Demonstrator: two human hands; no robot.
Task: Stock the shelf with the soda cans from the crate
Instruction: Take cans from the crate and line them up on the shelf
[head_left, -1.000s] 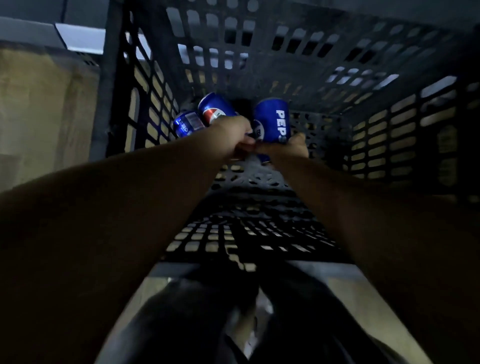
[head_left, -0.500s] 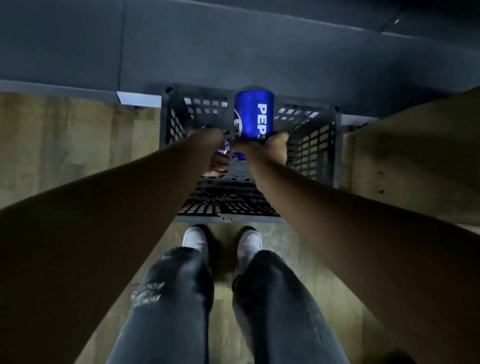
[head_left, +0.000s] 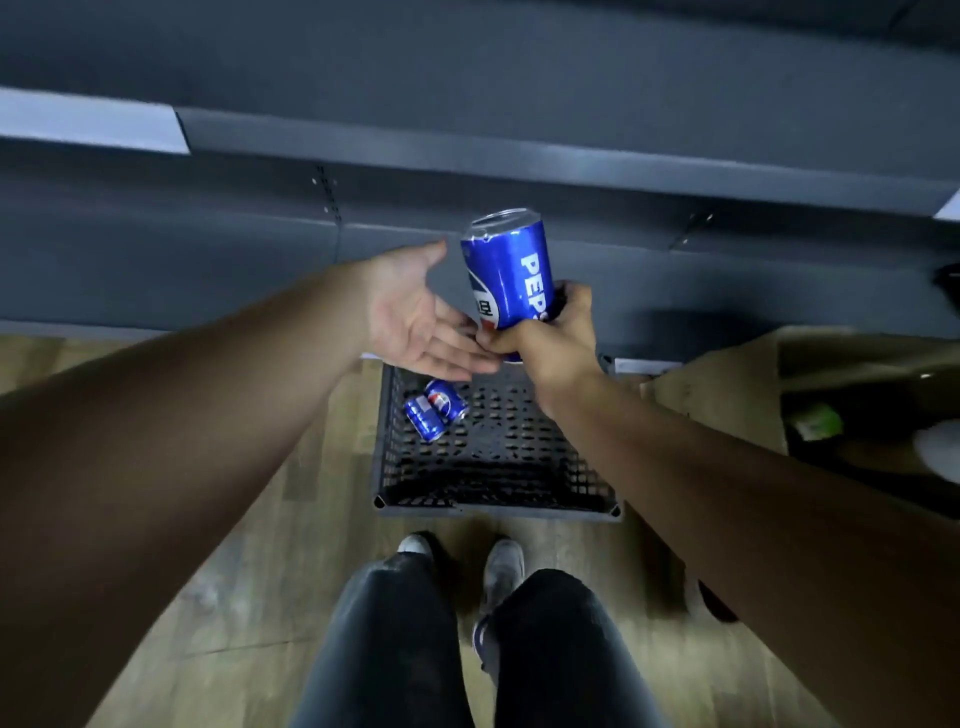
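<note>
Gripping blue can (head_left: 506, 275) low: right hand (head_left: 550, 332) | left hand (head_left: 415, 322) fingers spread beside it | crate (head_left: 498, 506): seemingly two cans (head_left: 435, 408)

Your forearms are bare right up to the left hand (head_left: 415, 322) and right hand (head_left: 558, 338), and the wrists and fingers (head_left: 452, 358) are bare too. Well below the fingers you wear dark charcoal jeans (head_left: 395, 649), faded a little lighter down the front of each leg, with a paler worn edge at the left knee (head_left: 408, 558). Between the knees and the fingers your sneaker toes show: the left shoe (head_left: 414, 544) is pale with a whitish cap, the right shoe (head_left: 503, 566) greyer and dimmer.
</note>
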